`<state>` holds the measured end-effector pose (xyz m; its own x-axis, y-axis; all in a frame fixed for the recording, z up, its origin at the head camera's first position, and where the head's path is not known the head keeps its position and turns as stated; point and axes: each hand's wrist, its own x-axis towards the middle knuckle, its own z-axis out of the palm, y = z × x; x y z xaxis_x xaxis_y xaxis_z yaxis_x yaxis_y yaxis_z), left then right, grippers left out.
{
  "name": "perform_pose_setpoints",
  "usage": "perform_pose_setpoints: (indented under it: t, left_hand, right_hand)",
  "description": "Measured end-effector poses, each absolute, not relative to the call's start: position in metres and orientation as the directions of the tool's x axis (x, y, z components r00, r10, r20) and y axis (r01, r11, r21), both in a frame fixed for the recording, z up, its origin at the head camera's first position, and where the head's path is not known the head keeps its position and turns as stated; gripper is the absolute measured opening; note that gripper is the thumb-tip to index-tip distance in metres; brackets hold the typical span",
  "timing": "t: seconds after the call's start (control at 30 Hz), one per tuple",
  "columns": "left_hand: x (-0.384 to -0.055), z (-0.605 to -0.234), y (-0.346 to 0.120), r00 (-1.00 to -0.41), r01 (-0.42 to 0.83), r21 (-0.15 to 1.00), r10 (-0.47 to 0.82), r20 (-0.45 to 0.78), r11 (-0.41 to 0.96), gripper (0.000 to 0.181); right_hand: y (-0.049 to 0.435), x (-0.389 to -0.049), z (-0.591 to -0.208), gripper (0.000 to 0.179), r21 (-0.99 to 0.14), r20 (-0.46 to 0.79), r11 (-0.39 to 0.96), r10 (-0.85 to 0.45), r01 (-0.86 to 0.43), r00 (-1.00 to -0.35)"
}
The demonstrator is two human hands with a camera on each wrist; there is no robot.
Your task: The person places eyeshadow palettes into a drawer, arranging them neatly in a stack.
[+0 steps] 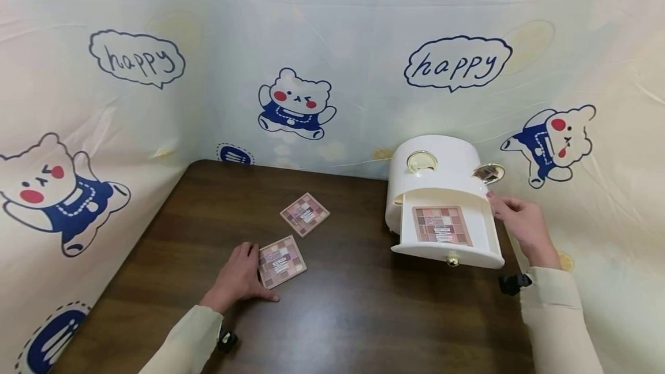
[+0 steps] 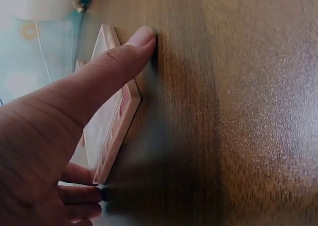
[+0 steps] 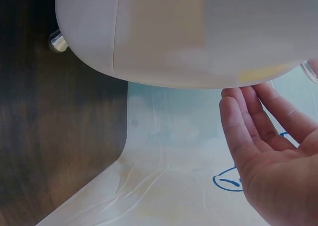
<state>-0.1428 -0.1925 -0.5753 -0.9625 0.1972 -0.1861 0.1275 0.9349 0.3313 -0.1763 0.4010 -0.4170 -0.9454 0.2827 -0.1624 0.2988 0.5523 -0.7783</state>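
Observation:
Two square eyeshadow palettes lie flat on the brown table. Beside the left edge of the nearer palette (image 1: pixel 283 262) is my left hand (image 1: pixel 240 276), thumb spread out on the table and fingertips at the palette's edge. In the left wrist view, the thumb (image 2: pixel 112 69) is stretched out and the fingers are partly hidden behind the hand. The farther palette (image 1: pixel 305 214) lies just beyond. On the right, a white rounded box (image 1: pixel 441 157) has its drawer (image 1: pixel 480 229) pulled out, with a third palette (image 1: pixel 443 225) inside. My right hand (image 1: pixel 522 227) touches the box's right side with its fingertips.
Two round gold-rimmed pieces, one on the box top (image 1: pixel 422 161) and one at its right (image 1: pixel 489 173), stand out. A small knob (image 1: pixel 453 260) sits on the drawer front. Printed cloth (image 1: pixel 358 62) hangs around the table (image 1: pixel 353 305).

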Motion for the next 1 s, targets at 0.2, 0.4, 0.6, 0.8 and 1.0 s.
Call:
perform_pose_setpoints:
  t: [0.2,0.4,0.6,0.8,1.0]
  left_hand:
    - [-0.144,-0.577,-0.195,-0.967,0.103,0.358,0.177,-0.181,0.928,0.137]
    - [-0.146,-0.574,-0.194,-0.97,0.077,0.383,0.158,-0.185,0.92,0.129]
    - [-0.148,-0.568,-0.193,-0.972,0.044,0.437,0.139,-0.188,0.899,0.126]
    - [-0.15,-0.564,-0.192,-0.98,0.041,0.526,0.136,-0.144,0.85,0.123]
    - [-0.152,-0.561,-0.192,-0.989,0.073,0.569,0.132,-0.064,0.819,0.117]
  right_hand:
    - [0.402,-0.176,-0.418,0.087,-0.78,-0.161,0.551,0.283,0.297,-0.946]
    - [0.403,-0.176,-0.418,0.085,-0.758,-0.137,0.587,0.285,0.286,-0.949]
    - [0.403,-0.175,-0.418,0.083,-0.76,-0.123,0.592,0.273,0.267,-0.954]
    - [0.403,-0.175,-0.417,0.082,-0.761,-0.112,0.596,0.27,0.257,-0.956]
    - [0.401,-0.175,-0.419,0.081,-0.762,-0.114,0.592,0.278,0.263,-0.954]
